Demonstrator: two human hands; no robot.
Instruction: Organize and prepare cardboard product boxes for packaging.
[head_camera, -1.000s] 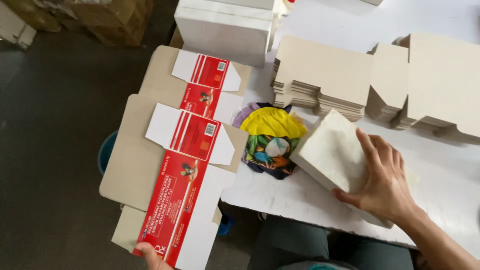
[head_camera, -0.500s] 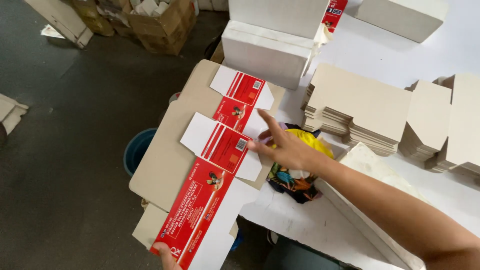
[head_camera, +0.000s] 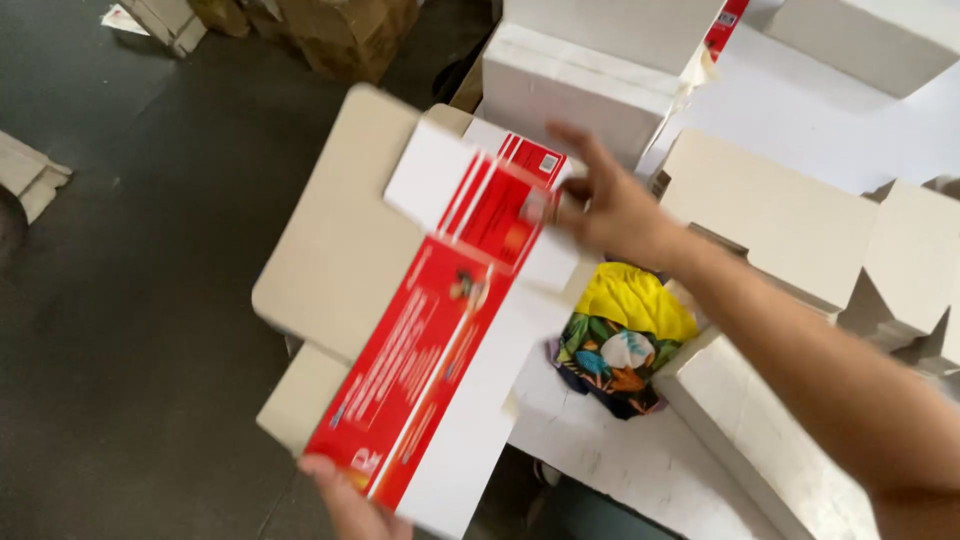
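Red-and-white printed carton blank (head_camera: 440, 340), flat and unfolded, held out past the left edge of the white desk (head_camera: 640, 460), above a stack of plain grey-brown blanks (head_camera: 340, 250) overhanging the dark floor (head_camera: 120, 330). Left hand (head_camera: 350, 500), at the bottom of the view, gripping the near red corner of the blank; only fingers (head_camera: 325, 468) and part of the palm visible, curled against the card's edge. Right hand (head_camera: 605, 205), motion-blurred, reaching in from the right across the desk, fingers (head_camera: 570, 140) loosely spread and extended, fingertips at the blank's far flap; whether pinching the flap or only touching it cannot be told. Forearm (head_camera: 820, 370) crossing diagonally over a crumpled cloth (head_camera: 620, 335), yellow with a leaf-and-flower pattern, lying near the desk's left edge. White folded box (head_camera: 760, 440) lying just right of the cloth, partly under the forearm. Stack of flat pale-grey blanks (head_camera: 770, 215) behind the forearm, toward the desk's middle, with further flapped blanks (head_camera: 915, 265) at the right edge of the view. White assembled boxes (head_camera: 590, 85) stacked at the desk's far left corner, one more (head_camera: 865, 35) toward the far right. Brown cardboard cartons (head_camera: 330, 30) on the floor at the top.
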